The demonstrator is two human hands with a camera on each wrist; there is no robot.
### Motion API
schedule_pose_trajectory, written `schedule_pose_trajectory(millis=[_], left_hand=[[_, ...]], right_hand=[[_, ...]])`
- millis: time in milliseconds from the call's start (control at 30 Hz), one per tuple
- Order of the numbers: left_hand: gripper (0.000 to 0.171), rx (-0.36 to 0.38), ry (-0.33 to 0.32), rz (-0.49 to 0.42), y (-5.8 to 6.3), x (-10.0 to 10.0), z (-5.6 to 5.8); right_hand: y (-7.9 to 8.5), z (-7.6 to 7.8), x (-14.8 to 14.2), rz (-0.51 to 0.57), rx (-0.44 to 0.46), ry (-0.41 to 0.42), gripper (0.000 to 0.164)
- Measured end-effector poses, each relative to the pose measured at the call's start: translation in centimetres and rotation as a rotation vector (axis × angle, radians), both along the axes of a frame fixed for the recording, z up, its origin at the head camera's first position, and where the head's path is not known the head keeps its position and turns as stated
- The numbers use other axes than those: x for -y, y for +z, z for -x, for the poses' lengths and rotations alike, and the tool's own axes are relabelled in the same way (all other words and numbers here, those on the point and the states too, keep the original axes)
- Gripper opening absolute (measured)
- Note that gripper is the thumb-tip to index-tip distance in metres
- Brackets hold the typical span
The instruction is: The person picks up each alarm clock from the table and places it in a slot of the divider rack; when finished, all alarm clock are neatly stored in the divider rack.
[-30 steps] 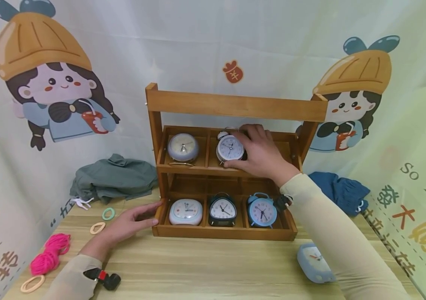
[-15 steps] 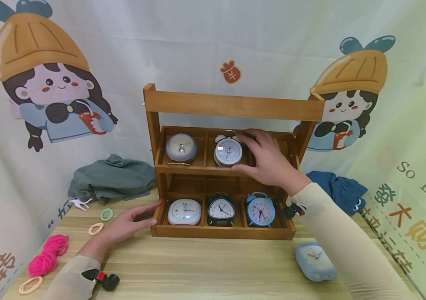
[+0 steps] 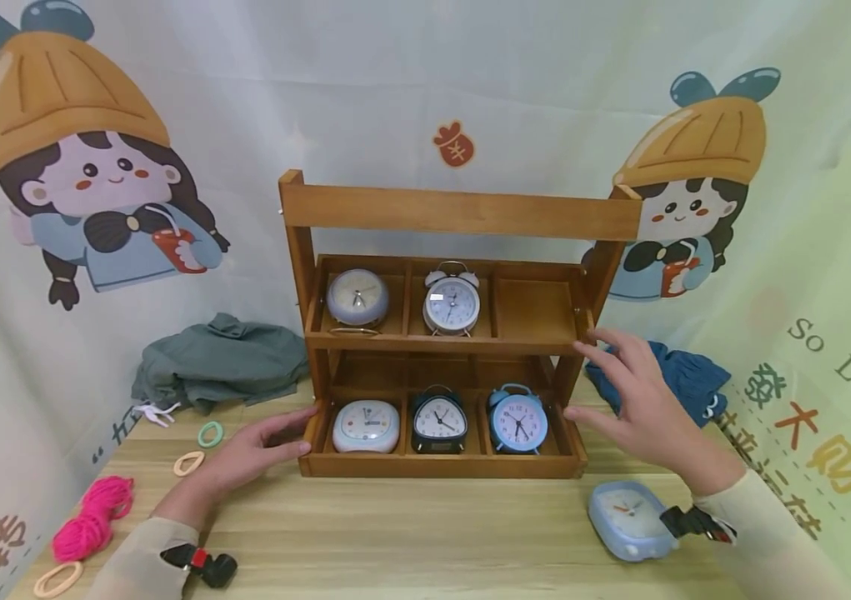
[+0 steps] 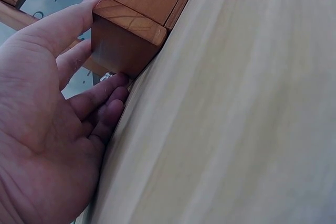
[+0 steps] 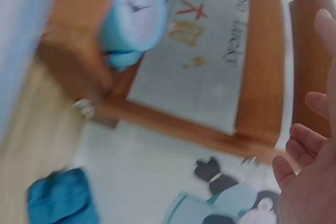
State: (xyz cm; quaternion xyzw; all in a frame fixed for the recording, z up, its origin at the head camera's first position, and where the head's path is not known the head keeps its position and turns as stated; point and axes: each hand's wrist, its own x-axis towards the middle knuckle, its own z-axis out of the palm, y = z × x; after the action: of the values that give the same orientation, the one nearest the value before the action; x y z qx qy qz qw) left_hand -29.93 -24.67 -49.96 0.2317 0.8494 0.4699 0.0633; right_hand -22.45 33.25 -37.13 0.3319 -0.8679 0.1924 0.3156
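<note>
A brown wooden two-tier rack stands on the table, divided into compartments. Its upper tier holds a round lavender clock and a white twin-bell alarm clock; the upper right compartment is bare. Below sit a white rounded clock, a dark triangular clock and a blue twin-bell alarm clock. My left hand rests against the rack's lower left corner, thumb and fingertips touching the wood. Beside the rack's right side, my right hand holds nothing, its fingers spread.
A light blue square clock lies on the table under my right wrist. Grey-green cloth and blue cloth flank the rack. Pink yarn and several rings lie at left. A printed curtain hangs behind.
My right hand has let go of the white twin-bell alarm clock, leaving it in the upper middle compartment, and moved down to the right. The left hand stays at the rack's corner.
</note>
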Motion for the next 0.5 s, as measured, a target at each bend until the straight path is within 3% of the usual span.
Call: schedule_pose_trajectory(millis=[100, 233, 500], left_hand=[[0.063, -0.002, 0.008, 0.008, -0.1, 0.0, -0.1], [0.063, -0.005, 0.034, 0.015, 0.1, -0.1, -0.1], [0.063, 0.007, 0.021, 0.014, 0.0, -0.2, -0.3]], right_hand=[[-1.3, -1.1, -1.8, 0.009, 0.009, -0.003, 0.090], [-3.0, -2.3, -3.5, 0.036, 0.089, -0.004, 0.079], [-6.3, -4.2, -5.9, -0.008, 0.399, -0.056, 0.094]])
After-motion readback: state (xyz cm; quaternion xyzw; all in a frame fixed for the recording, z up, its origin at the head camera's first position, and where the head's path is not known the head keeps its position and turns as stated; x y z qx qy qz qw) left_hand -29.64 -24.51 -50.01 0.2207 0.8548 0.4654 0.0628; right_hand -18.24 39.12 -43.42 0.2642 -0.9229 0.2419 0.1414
